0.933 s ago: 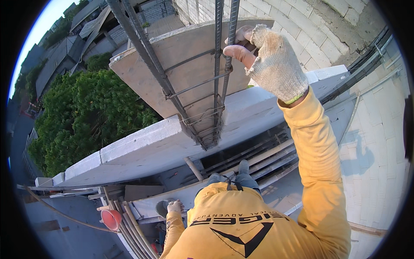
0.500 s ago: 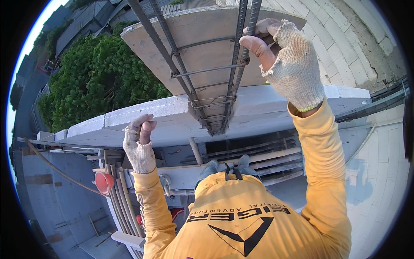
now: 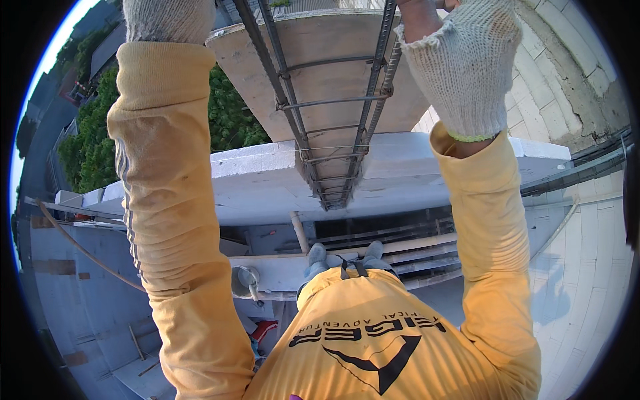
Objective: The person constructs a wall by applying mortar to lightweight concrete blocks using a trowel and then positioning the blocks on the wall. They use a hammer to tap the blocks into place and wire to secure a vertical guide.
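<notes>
A cage of steel reinforcing bars [image 3: 293, 93], cross-tied with thinner stirrups, rises through a gap in the white block wall [image 3: 257, 170]. My right hand [image 3: 467, 63], in a fingerless knitted glove, is raised beside the cage's right-hand bars. Its thumb and part of a bent finger show; the fingertips run past the upper edge, so what they hold is hidden. My left hand [image 3: 170, 20] is up at the top left, left of the cage. Only its glove shows there, the fingers being out of the picture. A flat pale board [image 3: 333, 67] stands behind the bars.
My feet [image 3: 317, 253] are on a narrow platform beside bamboo poles [image 3: 427, 257]. A grey bucket [image 3: 245, 283] stands to their left. Beyond the wall are trees [image 3: 230, 113] and a drop. A curved block wall [image 3: 573, 267] and a dark rail [image 3: 567, 180] lie right.
My left hand has risen from above the wall to the top edge, its forearm now covering the red bucket and poles. My right hand has moved up along the bars, its fingertips leaving the picture.
</notes>
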`<state>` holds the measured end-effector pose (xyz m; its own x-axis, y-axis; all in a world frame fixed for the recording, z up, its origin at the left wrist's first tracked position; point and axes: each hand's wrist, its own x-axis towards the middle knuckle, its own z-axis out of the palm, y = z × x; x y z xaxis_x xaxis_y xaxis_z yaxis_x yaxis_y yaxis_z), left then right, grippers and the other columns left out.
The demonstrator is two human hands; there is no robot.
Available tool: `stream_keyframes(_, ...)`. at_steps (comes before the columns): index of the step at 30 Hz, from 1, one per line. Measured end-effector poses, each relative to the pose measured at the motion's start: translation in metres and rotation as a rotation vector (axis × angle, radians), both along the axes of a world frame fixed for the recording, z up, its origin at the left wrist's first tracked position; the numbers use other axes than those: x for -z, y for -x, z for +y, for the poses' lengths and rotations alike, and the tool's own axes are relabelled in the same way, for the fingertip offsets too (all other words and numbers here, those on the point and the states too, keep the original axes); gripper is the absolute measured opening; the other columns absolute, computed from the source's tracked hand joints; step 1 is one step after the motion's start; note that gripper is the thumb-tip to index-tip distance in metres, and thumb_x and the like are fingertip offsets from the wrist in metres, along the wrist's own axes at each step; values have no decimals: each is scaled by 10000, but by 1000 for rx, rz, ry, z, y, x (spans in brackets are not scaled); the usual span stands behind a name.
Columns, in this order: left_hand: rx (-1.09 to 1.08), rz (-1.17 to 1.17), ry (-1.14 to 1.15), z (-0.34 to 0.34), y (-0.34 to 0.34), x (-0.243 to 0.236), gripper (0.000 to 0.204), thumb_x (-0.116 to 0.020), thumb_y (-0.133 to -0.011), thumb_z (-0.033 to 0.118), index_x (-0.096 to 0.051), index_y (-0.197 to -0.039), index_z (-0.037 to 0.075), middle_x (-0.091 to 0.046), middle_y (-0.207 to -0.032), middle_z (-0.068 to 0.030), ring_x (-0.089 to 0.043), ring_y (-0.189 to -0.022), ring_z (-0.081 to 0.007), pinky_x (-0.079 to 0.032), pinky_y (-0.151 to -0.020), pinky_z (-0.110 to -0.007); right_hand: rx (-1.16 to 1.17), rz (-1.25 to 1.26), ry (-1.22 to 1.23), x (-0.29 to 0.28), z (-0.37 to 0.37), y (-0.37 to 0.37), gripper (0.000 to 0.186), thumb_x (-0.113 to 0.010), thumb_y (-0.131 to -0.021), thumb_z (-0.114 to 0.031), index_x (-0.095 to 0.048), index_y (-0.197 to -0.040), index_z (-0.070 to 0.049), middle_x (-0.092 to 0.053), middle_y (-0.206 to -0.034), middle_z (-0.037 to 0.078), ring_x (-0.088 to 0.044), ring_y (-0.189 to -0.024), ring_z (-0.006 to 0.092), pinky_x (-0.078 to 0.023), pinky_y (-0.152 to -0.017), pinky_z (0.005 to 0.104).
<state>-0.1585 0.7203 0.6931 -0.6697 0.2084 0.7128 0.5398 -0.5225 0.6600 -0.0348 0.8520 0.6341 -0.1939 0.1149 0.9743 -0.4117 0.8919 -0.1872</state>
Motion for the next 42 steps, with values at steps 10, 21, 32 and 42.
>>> stream_keyframes(10,543,-48,48,21,38,1,538,-495,-961,532,-628,-902,14,-571,-637,-51,-531,-495,-154,-439,-458,-251,175,-50,34,-17,5,29,343,-694,-895,-205,-515,-965,78,-615,-702,132,-620,-629,185,-500,-565,301)
stream_keyframes(21,388,-17,-110,19,11,5,492,-546,-942,495,-619,-747,48,-477,-518,1,-437,-413,-114,-344,-393,-230,83,-82,544,-44,-10,39,391,-742,-875,-263,-523,-818,57,-602,-637,126,-595,-569,192,-474,-530,307)
stream_keyframes(32,158,-164,-16,15,-8,0,422,-671,-885,454,-625,-808,42,-563,-594,-11,-541,-471,-111,-452,-462,-223,247,-51,333,-26,4,52,328,-689,-883,-207,-503,-872,63,-570,-642,180,-585,-598,298,-458,-551,382)
stream_keyframes(42,30,-53,5,17,8,6,233,-731,-855,288,-655,-868,69,-593,-639,0,-548,-528,-90,-440,-538,-211,523,-134,63,-20,14,57,245,-639,-920,-162,-540,-947,61,-551,-698,149,-548,-620,251,-459,-572,373)
